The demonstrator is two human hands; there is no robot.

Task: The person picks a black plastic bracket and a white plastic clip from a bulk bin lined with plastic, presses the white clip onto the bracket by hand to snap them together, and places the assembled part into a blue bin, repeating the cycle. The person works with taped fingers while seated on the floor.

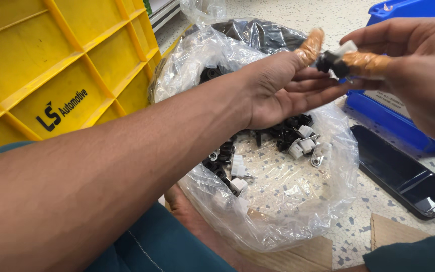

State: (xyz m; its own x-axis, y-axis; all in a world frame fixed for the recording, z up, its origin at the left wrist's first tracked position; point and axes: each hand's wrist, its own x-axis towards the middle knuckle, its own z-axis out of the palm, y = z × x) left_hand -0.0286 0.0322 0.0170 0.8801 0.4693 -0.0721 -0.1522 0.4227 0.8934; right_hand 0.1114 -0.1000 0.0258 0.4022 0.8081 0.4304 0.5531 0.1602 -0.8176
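- Holding a small black-and-white plastic part between them, both hands meet at about one o'clock in the head view, above an open clear plastic bag.
- Left hand: palm up, fingers stretched out flat toward three o'clock, thumb raised; the thumb tip is wrapped in tan tape and presses against the black end of the part.
- Right hand: comes in from three o'clock, a tape-wrapped finger laid along the part, the fingers closed narrowly around its white end.
- Which hand bears most of the part's weight cannot be told; both touch it.
- Below the hands, the bag lies on a speckled floor and holds a loose heap of small black and white parts, spread from the centre toward six o'clock.
- A second bag with dark contents sits behind at twelve o'clock, touching the first.
- A yellow plastic crate fills the nine to eleven o'clock side, just beside the bags.
- A blue bin stands at two to three o'clock, partly hidden by the right hand.
- A dark flat phone lies on the floor at four o'clock, near the blue bin.
- Pieces of brown cardboard lie at five o'clock, and teal trouser fabric shows at six o'clock beneath the left forearm.
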